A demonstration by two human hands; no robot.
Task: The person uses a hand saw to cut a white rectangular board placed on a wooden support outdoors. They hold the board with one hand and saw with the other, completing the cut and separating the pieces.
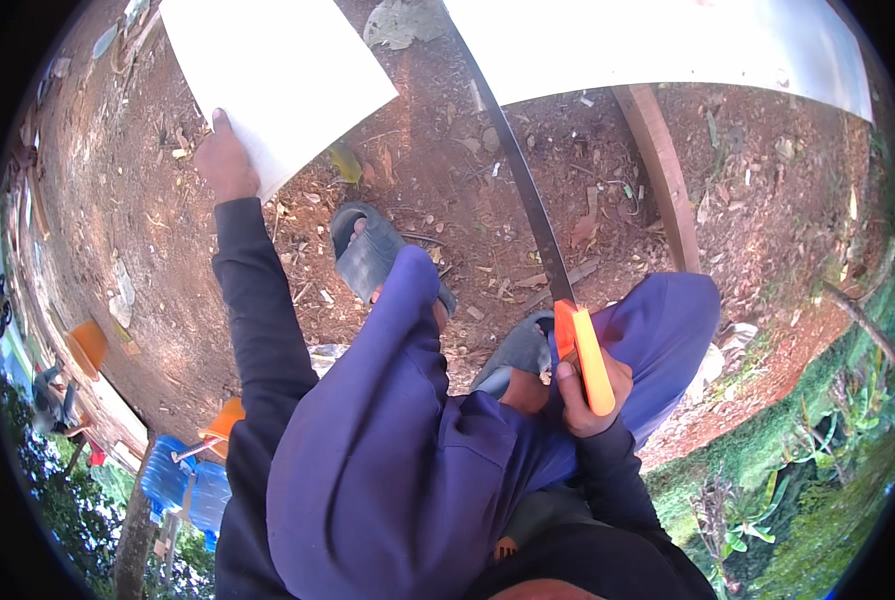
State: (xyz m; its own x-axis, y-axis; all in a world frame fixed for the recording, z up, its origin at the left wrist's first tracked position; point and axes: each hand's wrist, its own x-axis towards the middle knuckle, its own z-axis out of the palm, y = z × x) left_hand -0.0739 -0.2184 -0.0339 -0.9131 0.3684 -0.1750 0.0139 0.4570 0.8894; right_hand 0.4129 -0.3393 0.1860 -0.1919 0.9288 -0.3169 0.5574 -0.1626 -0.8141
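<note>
My left hand [229, 165] grips the lower left edge of a flat white board [282, 85], its thumb lying on the top face. A hand saw [589, 360] with an orange handle is in my right hand [599, 392], whose fingers wrap round the grip by my right knee. Its long dark blade points up and away to the left, the far end beside the left edge of a larger white panel [677, 45]. Glare washes out both white surfaces. Whether the blade touches the panel is unclear.
A wooden beam [659, 165] runs under the large panel. My sandalled feet rest on brown soil scattered with leaves and chips. To the left are an orange bucket [88, 348], a second orange object [223, 424] and blue plastic containers [165, 475]. Green plants [757, 510] grow at lower right.
</note>
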